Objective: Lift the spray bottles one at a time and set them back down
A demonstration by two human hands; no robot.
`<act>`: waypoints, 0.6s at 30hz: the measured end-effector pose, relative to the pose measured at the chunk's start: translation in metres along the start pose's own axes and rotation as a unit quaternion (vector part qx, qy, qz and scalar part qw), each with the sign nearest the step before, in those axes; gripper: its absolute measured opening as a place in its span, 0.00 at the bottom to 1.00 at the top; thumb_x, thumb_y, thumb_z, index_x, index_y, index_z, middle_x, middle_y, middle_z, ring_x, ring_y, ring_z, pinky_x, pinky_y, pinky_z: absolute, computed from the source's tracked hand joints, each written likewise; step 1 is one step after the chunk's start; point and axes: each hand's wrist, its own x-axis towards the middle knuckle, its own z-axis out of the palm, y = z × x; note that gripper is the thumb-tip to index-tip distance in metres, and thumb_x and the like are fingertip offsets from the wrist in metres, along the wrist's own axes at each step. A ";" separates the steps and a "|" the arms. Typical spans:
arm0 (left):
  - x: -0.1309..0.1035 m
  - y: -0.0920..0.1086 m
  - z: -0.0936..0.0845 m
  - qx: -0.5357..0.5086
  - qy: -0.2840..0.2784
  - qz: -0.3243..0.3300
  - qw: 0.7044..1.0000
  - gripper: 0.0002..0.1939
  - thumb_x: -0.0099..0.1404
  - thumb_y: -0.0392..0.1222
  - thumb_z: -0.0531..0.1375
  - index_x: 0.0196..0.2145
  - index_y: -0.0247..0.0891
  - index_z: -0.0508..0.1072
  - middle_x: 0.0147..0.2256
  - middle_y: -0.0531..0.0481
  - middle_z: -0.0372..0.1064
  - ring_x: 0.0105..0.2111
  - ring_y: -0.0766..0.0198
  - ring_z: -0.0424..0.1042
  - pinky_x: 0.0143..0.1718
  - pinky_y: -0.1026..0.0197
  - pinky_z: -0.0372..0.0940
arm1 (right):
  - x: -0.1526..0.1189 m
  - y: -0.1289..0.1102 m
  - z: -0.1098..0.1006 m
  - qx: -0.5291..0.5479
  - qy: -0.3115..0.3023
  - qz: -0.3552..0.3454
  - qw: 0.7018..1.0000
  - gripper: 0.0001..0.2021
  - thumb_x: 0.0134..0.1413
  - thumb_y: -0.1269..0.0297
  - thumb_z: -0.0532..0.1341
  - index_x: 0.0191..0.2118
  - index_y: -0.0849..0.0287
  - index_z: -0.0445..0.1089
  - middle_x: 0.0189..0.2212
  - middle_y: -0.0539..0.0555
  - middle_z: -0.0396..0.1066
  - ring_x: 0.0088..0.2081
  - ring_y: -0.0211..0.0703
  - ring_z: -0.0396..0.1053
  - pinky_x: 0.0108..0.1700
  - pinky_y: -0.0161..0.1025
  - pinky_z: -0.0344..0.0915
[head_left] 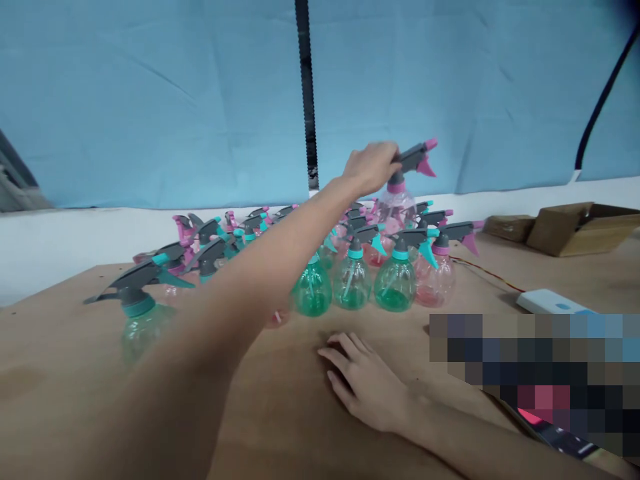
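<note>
My left hand (373, 167) is closed around the grey spray head of a pink spray bottle (397, 207), holding it above the back right of a cluster of similar bottles. The pink nozzle and trigger point right. My right hand (367, 383) rests on the table in front of the cluster, fingers apart and slightly bent, with nothing in it. Nearest to it are a green spray bottle (313, 290) and a clear one with green liquid (352, 283). Another green spray bottle (395, 287) and a pink one (434, 280) stand further right. My left forearm hides part of the cluster.
One green spray bottle (143, 327) stands apart at the left. An open cardboard box (565, 233) sits at the back right, with a white box (553, 301) and a thin wire (487, 272) before it. A blurred-out patch covers the right side. Blue sheeting (200, 100) hangs behind.
</note>
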 end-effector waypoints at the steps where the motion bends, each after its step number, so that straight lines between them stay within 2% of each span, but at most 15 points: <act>1: -0.007 0.001 -0.013 -0.007 0.041 0.011 0.999 0.13 0.65 0.39 0.50 0.44 0.34 0.68 0.44 0.44 0.68 0.45 0.57 0.66 0.46 0.55 0.57 | 0.000 0.000 0.000 0.001 -0.001 -0.001 1.000 0.17 0.57 0.68 0.51 0.52 0.61 0.64 0.48 0.60 0.62 0.50 0.50 0.59 0.52 0.49 0.60; 5: -0.054 0.004 -0.066 -0.053 0.193 0.057 0.978 0.13 0.65 0.39 0.49 0.42 0.28 0.67 0.40 0.45 0.69 0.39 0.67 0.66 0.43 0.62 0.58 | -0.001 -0.002 -0.001 0.004 0.001 -0.001 1.000 0.17 0.57 0.69 0.51 0.51 0.61 0.65 0.47 0.60 0.63 0.50 0.49 0.60 0.52 0.49 0.60; 7: -0.088 0.005 -0.087 -0.106 0.238 0.063 0.963 0.15 0.63 0.38 0.50 0.42 0.22 0.66 0.40 0.44 0.68 0.40 0.66 0.66 0.40 0.65 0.60 | -0.002 -0.002 0.000 0.014 0.005 0.003 1.000 0.17 0.57 0.69 0.52 0.51 0.60 0.64 0.47 0.60 0.63 0.50 0.50 0.60 0.52 0.49 0.60; 8: -0.106 0.005 -0.093 -0.146 0.239 0.045 0.959 0.17 0.63 0.39 0.50 0.44 0.22 0.65 0.41 0.44 0.67 0.38 0.66 0.68 0.38 0.64 0.61 | -0.002 -0.001 0.001 0.029 0.009 0.011 0.999 0.17 0.57 0.68 0.52 0.52 0.60 0.63 0.48 0.60 0.63 0.50 0.50 0.60 0.52 0.50 0.60; 11: -0.162 0.003 -0.097 -0.237 0.205 -0.022 0.949 0.13 0.64 0.37 0.52 0.42 0.25 0.66 0.38 0.44 0.70 0.32 0.65 0.71 0.33 0.62 0.66 | -0.002 0.009 0.006 0.146 0.049 0.082 0.985 0.19 0.58 0.64 0.51 0.55 0.59 0.59 0.49 0.59 0.64 0.51 0.49 0.61 0.54 0.52 0.57; 14: -0.207 -0.004 -0.082 -0.290 0.113 -0.094 0.946 0.08 0.63 0.37 0.54 0.37 0.31 0.69 0.35 0.47 0.71 0.32 0.64 0.72 0.34 0.61 0.68 | 0.001 0.023 0.013 0.314 0.115 0.168 0.927 0.18 0.60 0.58 0.48 0.53 0.54 0.61 0.51 0.56 0.64 0.54 0.50 0.60 0.58 0.55 0.51; 16: -0.226 -0.011 -0.069 -0.327 0.054 -0.148 0.932 0.07 0.62 0.39 0.55 0.34 0.33 0.69 0.34 0.48 0.71 0.32 0.62 0.73 0.34 0.61 0.69 | 0.004 0.031 0.017 0.380 0.130 0.176 0.899 0.19 0.60 0.52 0.47 0.53 0.51 0.61 0.54 0.54 0.63 0.56 0.50 0.58 0.58 0.54 0.52; 18: -0.235 -0.019 -0.058 -0.353 0.019 -0.202 0.914 0.07 0.60 0.42 0.55 0.32 0.34 0.69 0.33 0.48 0.70 0.32 0.60 0.73 0.32 0.60 0.70 | 0.005 0.036 0.018 0.448 0.144 0.175 0.865 0.20 0.59 0.48 0.48 0.52 0.50 0.61 0.54 0.52 0.63 0.56 0.50 0.58 0.58 0.52 0.53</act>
